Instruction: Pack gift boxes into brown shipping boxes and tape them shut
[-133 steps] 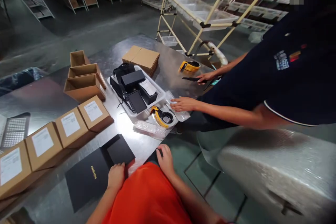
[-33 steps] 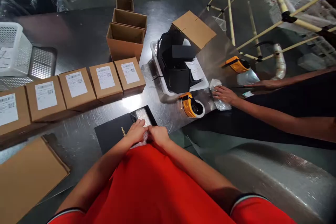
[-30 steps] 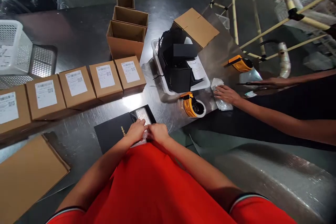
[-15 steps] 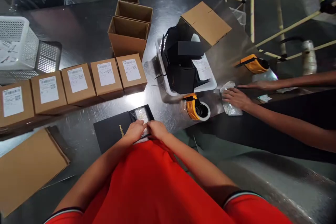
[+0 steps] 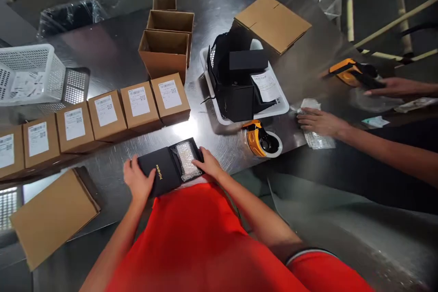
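The black box (image 5: 171, 163), gripped at opposite ends by the left hand (image 5: 137, 181) and the right hand (image 5: 209, 163), looks light and stiff, best held by its edges.

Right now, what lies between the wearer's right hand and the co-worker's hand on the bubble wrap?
The head view shows an orange tape dispenser on the metal table.

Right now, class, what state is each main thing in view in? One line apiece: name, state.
Box: open
Lid: laid open
Wrapped pack: inside the box
Left hand: on the lid
Right hand: on the box's right edge
Labelled cartons: closed on top
Tall cartons: open on top
Cardboard: stacked flat
Right basket: loaded
Left basket: partly filled
Near tape dispenser: lying untouched
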A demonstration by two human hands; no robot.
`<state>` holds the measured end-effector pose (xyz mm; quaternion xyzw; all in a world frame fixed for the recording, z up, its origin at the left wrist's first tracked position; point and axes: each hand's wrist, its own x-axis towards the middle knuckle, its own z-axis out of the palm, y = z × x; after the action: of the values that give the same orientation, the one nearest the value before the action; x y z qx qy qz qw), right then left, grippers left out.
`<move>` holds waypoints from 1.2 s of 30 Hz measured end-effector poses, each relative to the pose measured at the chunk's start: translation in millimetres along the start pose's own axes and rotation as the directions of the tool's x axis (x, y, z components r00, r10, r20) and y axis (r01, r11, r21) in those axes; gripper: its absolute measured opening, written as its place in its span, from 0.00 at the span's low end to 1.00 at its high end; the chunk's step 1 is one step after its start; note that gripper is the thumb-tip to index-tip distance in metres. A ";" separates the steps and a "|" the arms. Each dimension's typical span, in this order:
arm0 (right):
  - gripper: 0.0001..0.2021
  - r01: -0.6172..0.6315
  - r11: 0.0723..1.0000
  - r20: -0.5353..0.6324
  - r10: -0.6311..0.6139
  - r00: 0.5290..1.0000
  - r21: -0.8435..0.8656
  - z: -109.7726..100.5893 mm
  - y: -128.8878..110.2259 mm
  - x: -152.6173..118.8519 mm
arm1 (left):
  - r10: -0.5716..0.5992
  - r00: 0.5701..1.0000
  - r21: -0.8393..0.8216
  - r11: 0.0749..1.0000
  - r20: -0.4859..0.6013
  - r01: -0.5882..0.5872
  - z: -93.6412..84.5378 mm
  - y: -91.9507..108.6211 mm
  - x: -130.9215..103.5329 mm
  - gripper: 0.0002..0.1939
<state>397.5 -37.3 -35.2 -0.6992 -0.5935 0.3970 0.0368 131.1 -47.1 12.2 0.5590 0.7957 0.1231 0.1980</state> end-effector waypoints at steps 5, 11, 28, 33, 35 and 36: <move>0.22 -0.157 0.981 0.005 0.159 0.987 -0.109 14.1 -15.8 3.6 | -0.409 0.747 -0.451 0.610 0.524 0.651 -22.6 -62.2 7.2 0.22; 0.22 -0.234 0.970 -0.002 0.234 0.972 -0.068 33.0 -38.3 -12.9 | -0.219 0.911 -0.578 0.715 0.349 0.394 -71.6 -38.4 20.5 0.27; 0.33 -0.323 0.138 0.271 0.305 0.913 0.936 51.8 -10.5 -10.3 | 0.241 0.916 0.314 0.885 0.322 -0.343 60.3 41.3 -49.4 0.40; 0.26 -0.236 0.551 -0.079 0.488 0.869 0.800 55.3 -13.0 -7.8 | 0.143 0.971 0.167 0.970 0.191 -0.175 55.1 37.3 -42.4 0.44; 0.33 -0.170 0.664 -0.149 0.395 0.906 0.728 54.3 -9.8 -5.4 | -0.009 0.981 -0.046 0.999 0.192 0.018 51.8 26.0 -30.6 0.47; 0.35 -0.137 0.726 -0.171 0.334 0.927 0.674 53.5 -7.7 -3.6 | -0.084 0.967 -0.162 0.979 0.241 0.126 50.1 18.6 -22.6 0.47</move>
<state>359.4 -60.6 -65.8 -0.7615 -0.3119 0.4764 0.3098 176.2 -63.2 -20.7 0.5067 0.7816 0.1158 0.3448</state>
